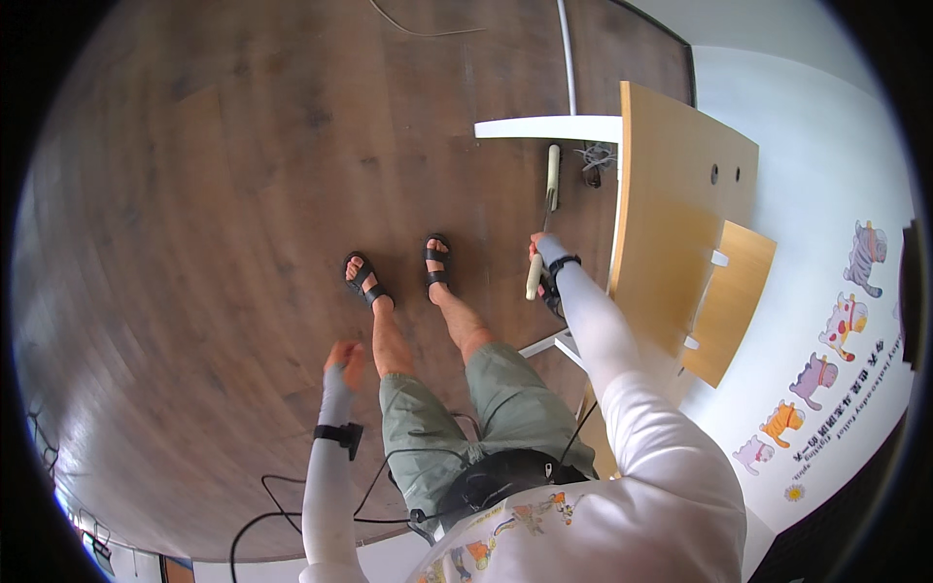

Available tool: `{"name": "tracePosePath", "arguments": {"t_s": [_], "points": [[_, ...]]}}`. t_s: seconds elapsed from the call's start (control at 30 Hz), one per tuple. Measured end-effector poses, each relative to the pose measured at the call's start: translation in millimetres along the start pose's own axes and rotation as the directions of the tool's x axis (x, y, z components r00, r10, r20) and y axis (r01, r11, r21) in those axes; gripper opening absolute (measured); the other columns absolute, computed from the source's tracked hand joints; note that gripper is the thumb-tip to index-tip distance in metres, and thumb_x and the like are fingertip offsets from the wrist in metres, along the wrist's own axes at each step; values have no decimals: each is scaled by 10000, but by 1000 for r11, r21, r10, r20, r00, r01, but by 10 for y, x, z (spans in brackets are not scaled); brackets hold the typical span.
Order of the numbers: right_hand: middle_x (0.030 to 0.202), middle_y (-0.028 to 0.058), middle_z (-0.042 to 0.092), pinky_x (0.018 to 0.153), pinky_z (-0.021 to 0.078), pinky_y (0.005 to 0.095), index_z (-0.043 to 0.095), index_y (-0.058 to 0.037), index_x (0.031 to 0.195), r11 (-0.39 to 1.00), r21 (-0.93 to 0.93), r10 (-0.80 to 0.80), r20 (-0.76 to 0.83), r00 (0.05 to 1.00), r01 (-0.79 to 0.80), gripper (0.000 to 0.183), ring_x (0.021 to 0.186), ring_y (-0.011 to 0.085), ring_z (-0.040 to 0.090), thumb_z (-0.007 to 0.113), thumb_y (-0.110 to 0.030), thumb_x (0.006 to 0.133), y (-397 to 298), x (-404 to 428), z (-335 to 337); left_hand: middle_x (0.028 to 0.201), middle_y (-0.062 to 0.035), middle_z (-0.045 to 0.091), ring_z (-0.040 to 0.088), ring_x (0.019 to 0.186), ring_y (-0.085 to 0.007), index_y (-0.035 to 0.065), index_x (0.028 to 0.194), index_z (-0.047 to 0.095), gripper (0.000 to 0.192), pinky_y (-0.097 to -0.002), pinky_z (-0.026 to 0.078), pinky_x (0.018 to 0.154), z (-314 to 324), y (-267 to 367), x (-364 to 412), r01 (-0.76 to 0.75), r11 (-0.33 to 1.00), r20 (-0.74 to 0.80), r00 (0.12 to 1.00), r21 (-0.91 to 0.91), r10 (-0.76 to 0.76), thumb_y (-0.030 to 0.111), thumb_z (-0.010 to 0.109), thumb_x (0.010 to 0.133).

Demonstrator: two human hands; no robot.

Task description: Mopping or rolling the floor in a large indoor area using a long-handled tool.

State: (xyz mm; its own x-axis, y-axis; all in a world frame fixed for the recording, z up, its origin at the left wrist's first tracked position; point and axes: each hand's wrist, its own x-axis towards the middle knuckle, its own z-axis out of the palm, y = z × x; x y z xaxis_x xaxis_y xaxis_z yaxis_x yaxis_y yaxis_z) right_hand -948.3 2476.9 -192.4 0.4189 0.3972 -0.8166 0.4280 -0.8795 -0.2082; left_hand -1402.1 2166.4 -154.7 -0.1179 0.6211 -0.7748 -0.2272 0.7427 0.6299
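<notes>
My right hand [538, 244] is closed around a hand tool with a cream handle [534, 277] and a thin metal neck. The tool's long cream head [554, 171], dark along one side like a brush, points away from me over the floor beside the desk. Whether the head touches the floor cannot be told. My left hand [345, 362] hangs over the floor by my left leg, fingers loosely curled and slightly blurred, with nothing seen in it. The wooden desk [670, 175] stands on my right, close to my right forearm.
A white desk leg [550, 127] juts out over the wood-look floor [255, 182]. A bundle of cables [598, 157] lies beneath the desk. A thin cord [430, 33] lies farther ahead. A black cable [255, 521] loops at my waist. The wall [802, 182] bears cat stickers and writing.
</notes>
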Motion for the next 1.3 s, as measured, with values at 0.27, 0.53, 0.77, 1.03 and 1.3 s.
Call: {"name": "tracePosePath", "arguments": {"t_s": [0.27, 0.53, 0.77, 1.03, 1.3], "points": [[529, 78, 530, 359, 396, 304, 113, 76, 1305, 972, -191, -66, 343, 937, 139, 694, 394, 163, 502, 550, -138, 810, 230, -1326, 595, 692, -67, 575, 540, 518, -174, 94, 790, 550, 118, -295, 402, 392, -1830, -2500, -1427, 532, 812, -282, 762, -240, -582, 202, 550, 836], [598, -16, 420, 357, 333, 231, 258, -168, 1365, 999, -15, 32, 626, 779, -28, 575, 438, 77, 386, 530, -165, 858, -365, -2910, 823, 706, -88, 611, 592, 625, -231, 122, 751, 596, 197, -369, 436, 459, -1778, -2787, -2732, 664, 690, 339, 603, 289, -722, 301, 528, 796], [548, 28, 436, 317, 344, 273, 403, -93, 967, 998, 61, -14, 417, 909, -13, 189, 375, 131, 409, 534, -139, 839, -516, -2601, 1051, 684, -68, 547, 518, 608, -190, 66, 813, 517, 137, -314, 432, 530, -1064, -2336, -2852, 521, 853, 177, 837, 33, -518, 199, 528, 845], [590, 115, 491, 355, 393, 333, 378, -49, 923, 997, 56, -72, 498, 864, 50, 206, 442, 204, 516, 514, 1, 777, -599, -2383, 2111, 914, -41, 573, 566, 806, -121, 48, 1101, 507, 324, -259, 459, 684, 273, 851, -1338, 123, 870, 147, 987, -478, -59, 318, 474, 925], [562, 27, 453, 360, 376, 267, 412, -67, 814, 985, 113, -173, 670, 722, 131, 157, 418, 112, 434, 536, -157, 846, -945, -3279, 2464, 1040, -88, 548, 580, 897, -190, 60, 1301, 309, 512, -326, 484, 772, 174, 1668, -1283, 79, 868, 242, 969, -489, 48, 362, 467, 918]]}}
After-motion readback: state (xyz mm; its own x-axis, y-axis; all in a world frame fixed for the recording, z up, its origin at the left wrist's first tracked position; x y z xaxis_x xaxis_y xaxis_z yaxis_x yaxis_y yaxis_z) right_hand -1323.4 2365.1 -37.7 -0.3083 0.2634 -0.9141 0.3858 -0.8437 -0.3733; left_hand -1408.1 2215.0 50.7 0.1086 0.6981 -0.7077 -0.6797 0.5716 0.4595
